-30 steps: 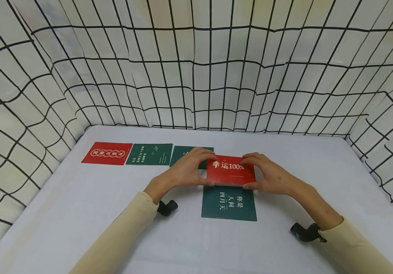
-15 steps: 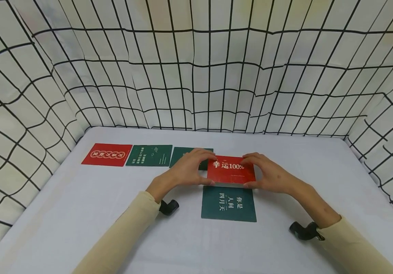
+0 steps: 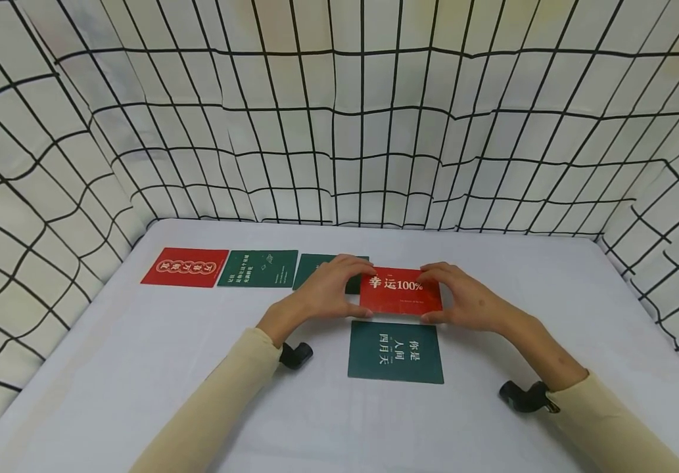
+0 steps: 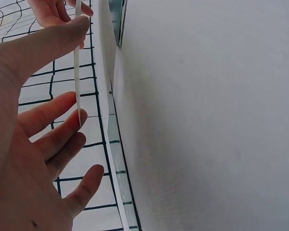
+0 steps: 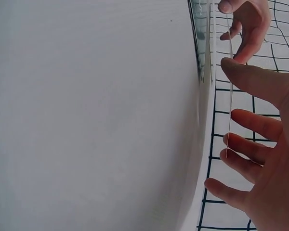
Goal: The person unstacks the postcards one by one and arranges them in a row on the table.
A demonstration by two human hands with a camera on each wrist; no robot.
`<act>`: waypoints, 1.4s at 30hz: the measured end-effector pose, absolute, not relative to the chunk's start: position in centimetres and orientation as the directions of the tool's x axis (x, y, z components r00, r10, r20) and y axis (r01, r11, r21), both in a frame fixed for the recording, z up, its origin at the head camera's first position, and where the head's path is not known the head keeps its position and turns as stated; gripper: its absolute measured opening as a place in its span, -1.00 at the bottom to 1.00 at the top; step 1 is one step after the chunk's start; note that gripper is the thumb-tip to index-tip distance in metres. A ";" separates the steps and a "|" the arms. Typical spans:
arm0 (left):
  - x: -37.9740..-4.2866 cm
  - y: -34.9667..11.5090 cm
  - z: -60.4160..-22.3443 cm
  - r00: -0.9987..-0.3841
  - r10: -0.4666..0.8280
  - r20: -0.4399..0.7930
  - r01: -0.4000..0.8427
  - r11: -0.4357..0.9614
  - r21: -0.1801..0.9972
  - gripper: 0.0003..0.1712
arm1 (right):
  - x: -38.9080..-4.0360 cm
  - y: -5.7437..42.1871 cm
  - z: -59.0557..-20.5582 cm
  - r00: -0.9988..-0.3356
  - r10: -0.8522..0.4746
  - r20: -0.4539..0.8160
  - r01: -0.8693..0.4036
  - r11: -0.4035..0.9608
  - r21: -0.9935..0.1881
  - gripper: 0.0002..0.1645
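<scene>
Both hands hold a red card (image 3: 401,302) with white lettering, one at each short side. My left hand (image 3: 333,289) pinches its left edge between thumb and fingers. My right hand (image 3: 468,301) does likewise at the right edge. In the left wrist view the card's thin pale edge (image 4: 77,72) stands off the table surface. The right wrist view also gives the card edge-on, with the left hand (image 5: 250,24) beyond it. Just in front of the held card lies a dark green card (image 3: 396,361) with white characters, flat on the white cloth.
Along the back left lie a red card with linked circles (image 3: 185,267), a green card (image 3: 258,269), and another green card (image 3: 312,266) partly behind the left hand. Black netting (image 3: 363,131) over white cloth encloses the table's back and sides. Both wrists carry small black devices (image 3: 525,396).
The held red card has shifted slightly away from me and a little right, and its front edge now appears separated from the green card. The cards on the table stay put.
</scene>
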State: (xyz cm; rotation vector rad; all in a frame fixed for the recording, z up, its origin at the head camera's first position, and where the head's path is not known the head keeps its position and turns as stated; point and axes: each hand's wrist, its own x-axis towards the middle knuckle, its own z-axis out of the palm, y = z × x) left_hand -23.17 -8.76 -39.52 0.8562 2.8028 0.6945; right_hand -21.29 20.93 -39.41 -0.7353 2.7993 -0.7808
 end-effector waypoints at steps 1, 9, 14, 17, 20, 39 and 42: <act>-23.2 -8.7 -39.5 -0.830 0.558 0.010 0.500 0.735 0.458 -0.11 | -21.3 20.9 -39.4 -0.871 -0.492 -0.007 -0.417 0.747 -0.517 -0.11; -23.6 -8.4 -39.5 -0.811 0.585 0.013 0.537 0.736 0.412 -0.14 | -21.6 21.1 -39.6 -0.870 -0.493 -0.006 -0.422 0.751 -0.508 -0.16; -23.8 -8.2 -39.5 -0.804 0.595 -0.004 0.542 0.735 0.407 -0.13 | -21.7 21.2 -39.6 -0.869 -0.494 -0.007 -0.422 0.750 -0.509 -0.16; -23.8 -8.2 -39.5 -0.804 0.595 -0.014 0.539 0.738 0.405 -0.12 | -21.7 21.2 -39.6 -0.871 -0.492 -0.007 -0.420 0.751 -0.509 -0.16; -23.9 -8.3 -39.5 -0.806 0.592 -0.015 0.534 0.736 0.416 -0.12 | -21.8 21.1 -39.5 -0.871 -0.492 -0.007 -0.420 0.750 -0.511 -0.16; -25.0 -7.6 -39.9 -0.816 0.577 -0.030 0.509 0.742 0.437 -0.08 | -22.6 21.2 -39.7 -0.881 -0.473 -0.013 -0.406 0.768 -0.496 -0.14; -25.2 -7.5 -39.9 -0.817 0.576 -0.030 0.504 0.739 0.446 -0.07 | -22.9 21.3 -39.8 -0.881 -0.473 -0.010 -0.407 0.768 -0.495 -0.14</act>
